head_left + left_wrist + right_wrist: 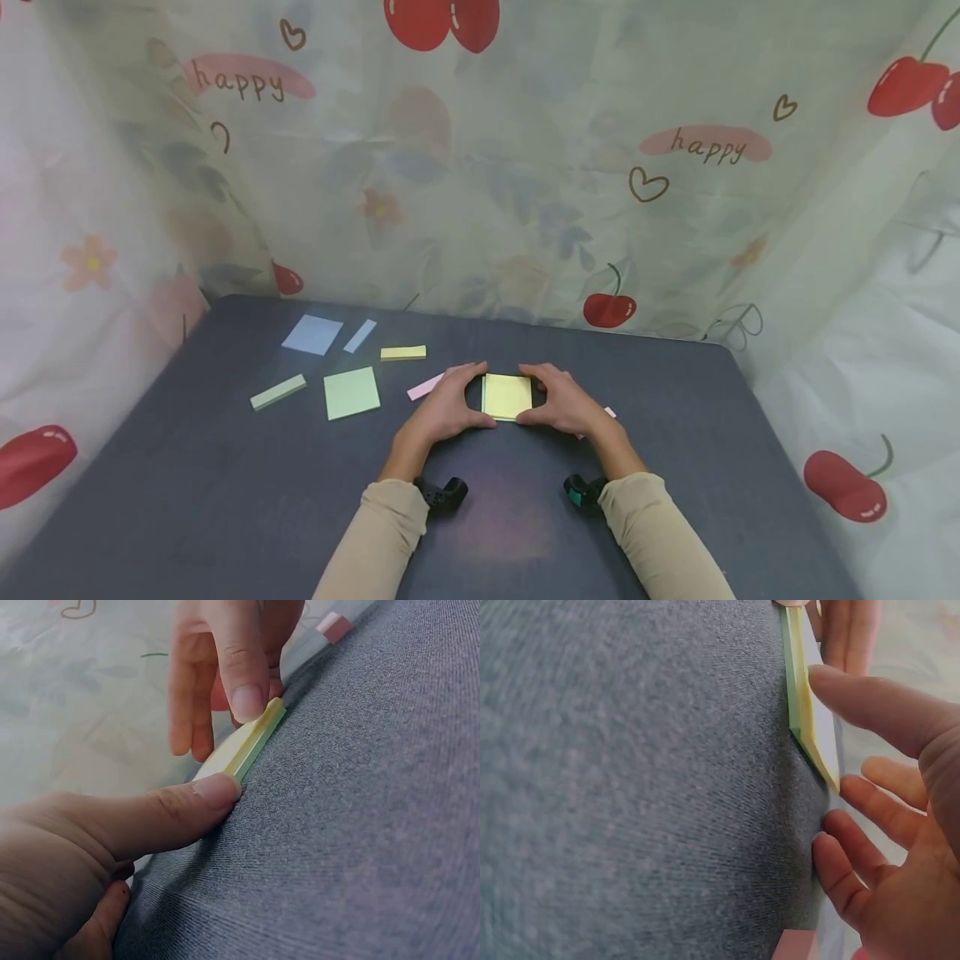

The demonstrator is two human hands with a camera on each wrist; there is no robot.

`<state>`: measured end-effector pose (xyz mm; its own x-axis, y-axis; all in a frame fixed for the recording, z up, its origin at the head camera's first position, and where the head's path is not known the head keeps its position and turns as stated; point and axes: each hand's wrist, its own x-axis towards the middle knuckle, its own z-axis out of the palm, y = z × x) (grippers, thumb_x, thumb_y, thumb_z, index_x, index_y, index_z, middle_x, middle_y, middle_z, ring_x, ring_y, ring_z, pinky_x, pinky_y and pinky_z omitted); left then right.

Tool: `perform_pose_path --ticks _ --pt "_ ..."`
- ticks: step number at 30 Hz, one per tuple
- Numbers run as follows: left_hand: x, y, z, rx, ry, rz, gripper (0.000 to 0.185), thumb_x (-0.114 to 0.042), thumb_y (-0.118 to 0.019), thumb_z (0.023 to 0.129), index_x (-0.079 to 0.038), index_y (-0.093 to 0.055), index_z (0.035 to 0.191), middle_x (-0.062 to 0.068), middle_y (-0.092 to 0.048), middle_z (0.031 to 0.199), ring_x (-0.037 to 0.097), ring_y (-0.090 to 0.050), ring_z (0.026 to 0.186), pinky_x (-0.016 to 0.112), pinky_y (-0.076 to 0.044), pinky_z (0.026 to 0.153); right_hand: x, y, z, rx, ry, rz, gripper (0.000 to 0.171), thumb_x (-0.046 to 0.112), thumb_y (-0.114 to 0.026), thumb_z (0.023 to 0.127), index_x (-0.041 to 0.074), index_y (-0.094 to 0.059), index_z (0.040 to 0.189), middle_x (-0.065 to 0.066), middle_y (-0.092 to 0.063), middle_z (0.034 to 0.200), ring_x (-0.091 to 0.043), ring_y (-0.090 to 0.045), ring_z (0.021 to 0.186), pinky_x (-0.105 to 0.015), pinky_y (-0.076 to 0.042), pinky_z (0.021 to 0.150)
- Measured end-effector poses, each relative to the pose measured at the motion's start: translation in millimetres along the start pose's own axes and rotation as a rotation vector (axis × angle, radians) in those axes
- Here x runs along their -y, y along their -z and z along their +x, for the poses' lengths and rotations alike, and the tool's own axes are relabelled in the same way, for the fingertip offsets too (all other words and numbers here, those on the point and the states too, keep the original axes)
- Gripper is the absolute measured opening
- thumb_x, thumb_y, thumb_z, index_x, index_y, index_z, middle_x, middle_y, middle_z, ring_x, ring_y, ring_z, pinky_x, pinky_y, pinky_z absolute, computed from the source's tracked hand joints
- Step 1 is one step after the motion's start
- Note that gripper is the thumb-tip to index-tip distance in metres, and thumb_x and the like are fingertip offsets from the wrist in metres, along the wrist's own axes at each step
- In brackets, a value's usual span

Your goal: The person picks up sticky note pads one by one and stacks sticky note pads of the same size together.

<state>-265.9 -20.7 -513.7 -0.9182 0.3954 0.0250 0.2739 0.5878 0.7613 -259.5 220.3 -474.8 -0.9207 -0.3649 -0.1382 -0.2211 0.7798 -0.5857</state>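
A square yellow sticky note pad (507,396) lies on top of a green sticky note pad (261,744), whose edge shows below it in both wrist views. From the left, my left hand (448,403) holds this stack, thumb at its near corner and fingers reaching toward the far side. Opposite it, my right hand (564,403) grips the yellow pad, with the thumb on its near edge and a fingertip at its right corner. The green layer sticks out slightly at the left and near edges. Both hands are close over the dark tabletop.
Left of the hands lie a green square pad (352,393), a blue square pad (312,334), and narrow green (278,392), blue (360,336) and yellow (403,353) strip pads. One pink strip (423,387) is beside the left hand; another pink piece (611,412) is partly behind the right wrist.
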Motion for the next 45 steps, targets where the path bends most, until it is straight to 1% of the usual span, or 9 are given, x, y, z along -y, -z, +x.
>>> perform_pose_path --ticks 7,11,19,23,27,31,34,41,45 --pt "0.4 0.0 0.2 -0.016 -0.005 -0.014 0.092 -0.029 -0.090 0.078 -0.012 -0.043 0.156 0.012 -0.043 0.161 0.033 -0.035 0.152 0.051 -0.035 0.120 0.9 -1.0 -1.2 0.007 -0.043 0.026 0.089 0.033 -0.085 0.083 0.014 -0.040 0.157 -0.017 -0.047 0.146 -0.035 -0.051 0.127 -0.054 -0.047 0.104" --pt "1.4 -0.4 -0.2 -0.014 -0.003 -0.012 0.092 -0.029 -0.090 0.079 -0.013 -0.042 0.156 0.011 -0.043 0.161 0.033 -0.034 0.152 0.051 -0.036 0.119 0.9 -3.6 -1.0 -0.001 -0.036 0.029 0.087 0.031 -0.085 0.083 0.013 -0.041 0.156 -0.017 -0.048 0.143 -0.035 -0.050 0.126 -0.054 -0.046 0.104" --pt "1.9 -0.1 0.4 -0.007 -0.010 0.000 0.091 -0.030 -0.089 0.080 -0.012 -0.042 0.156 0.011 -0.043 0.161 0.033 -0.034 0.152 0.052 -0.035 0.119 -2.6 -8.4 0.1 -0.021 -0.015 0.013 0.087 0.036 -0.086 0.082 0.015 -0.044 0.155 -0.015 -0.050 0.142 -0.033 -0.047 0.125 -0.053 -0.045 0.104" --pt "1.2 0.1 -0.1 -0.006 -0.012 -0.008 0.089 -0.029 -0.088 0.080 -0.012 -0.043 0.156 0.012 -0.043 0.161 0.034 -0.033 0.152 0.052 -0.035 0.120 -3.0 -8.5 1.7 -0.010 -0.031 0.009 0.089 0.037 -0.087 0.080 0.015 -0.044 0.155 -0.015 -0.048 0.139 -0.031 -0.045 0.122 -0.054 -0.044 0.103" --pt "0.8 0.1 -0.6 -0.005 -0.008 -0.007 0.088 -0.028 -0.088 0.081 -0.012 -0.043 0.156 0.011 -0.043 0.161 0.033 -0.033 0.153 0.052 -0.035 0.120 -2.9 -7.1 4.6 0.008 -0.059 0.014 0.087 0.037 -0.088 0.079 0.014 -0.047 0.153 -0.016 -0.046 0.135 -0.030 -0.044 0.119 -0.053 -0.043 0.102" --pt "0.4 0.2 -0.9 -0.008 -0.013 -0.009 0.088 -0.028 -0.088 0.081 -0.012 -0.044 0.155 0.011 -0.044 0.160 0.033 -0.034 0.152 0.052 -0.034 0.120 -2.8 -4.9 6.5 0.023 -0.061 0.010 0.084 0.036 -0.088 0.078 0.012 -0.051 0.150 -0.016 -0.045 0.132 -0.028 -0.046 0.115 -0.051 -0.044 0.100" --pt "-0.4 0.2 -1.2 -0.012 -0.015 -0.011 0.087 -0.028 -0.088 0.081 -0.012 -0.044 0.155 0.012 -0.044 0.160 0.034 -0.034 0.152 0.052 -0.034 0.120 -3.5 -4.6 7.3 0.029 -0.051 0.011 0.084 0.036 -0.087 0.079 0.011 -0.050 0.150 -0.016 -0.045 0.131 -0.027 -0.047 0.111 -0.049 -0.045 0.098" --pt "-1.4 0.7 -2.5 -0.019 -0.010 -0.016 0.086 -0.028 -0.088 0.081 -0.012 -0.046 0.154 0.012 -0.044 0.160 0.034 -0.034 0.152 0.053 -0.034 0.120 -4.2 -7.6 8.5 0.028 -0.061 0.058 0.083 0.034 -0.087 0.080 0.012 -0.049 0.151 -0.015 -0.044 0.132 -0.025 -0.048 0.111 -0.045 -0.045 0.099" --pt "-0.7 -0.1 -1.8 -0.016 -0.008 -0.006 0.087 -0.029 -0.088 0.081 -0.012 -0.045 0.154 0.012 -0.044 0.160 0.034 -0.034 0.152 0.053 -0.035 0.120 -5.3 -8.5 8.5 0.023 -0.051 0.050 0.083 0.033 -0.087 0.080 0.010 -0.050 0.150 -0.015 -0.045 0.131 -0.025 -0.048 0.110 -0.045 -0.046 0.098"
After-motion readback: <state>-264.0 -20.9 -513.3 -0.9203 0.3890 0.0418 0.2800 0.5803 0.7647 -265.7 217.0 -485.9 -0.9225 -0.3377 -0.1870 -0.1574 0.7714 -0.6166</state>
